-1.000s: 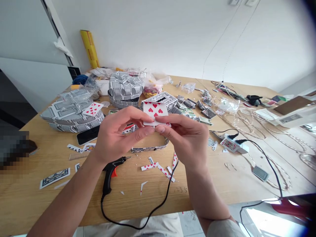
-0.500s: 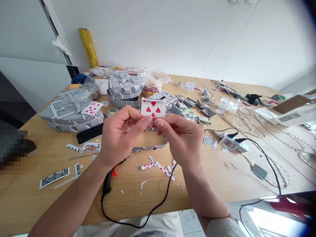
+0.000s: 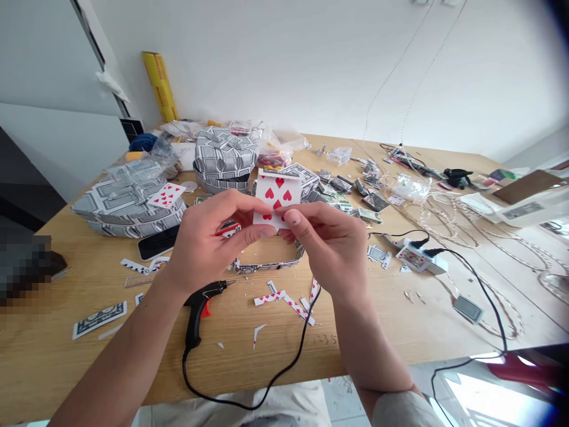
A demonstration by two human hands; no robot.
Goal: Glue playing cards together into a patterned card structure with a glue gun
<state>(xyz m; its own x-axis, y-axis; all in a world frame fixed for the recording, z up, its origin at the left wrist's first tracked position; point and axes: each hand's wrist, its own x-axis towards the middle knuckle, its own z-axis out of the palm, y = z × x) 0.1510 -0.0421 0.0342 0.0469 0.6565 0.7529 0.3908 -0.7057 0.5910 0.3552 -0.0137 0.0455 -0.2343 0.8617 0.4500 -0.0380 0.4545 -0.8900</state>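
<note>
Head view: the left hand (image 3: 207, 240) and right hand (image 3: 335, 246), both grips pinching its lower part, hold a hearts playing card (image 3: 278, 190) raised above the desk (image 3: 391, 332). A black hot-glue gun (image 3: 194, 317) lies near cut card strips (image 3: 269, 299).

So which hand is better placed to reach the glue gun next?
Probably your left hand: the glue gun lies near that wrist, farther from your right hand. Both hands are at the playing card, though.
</note>
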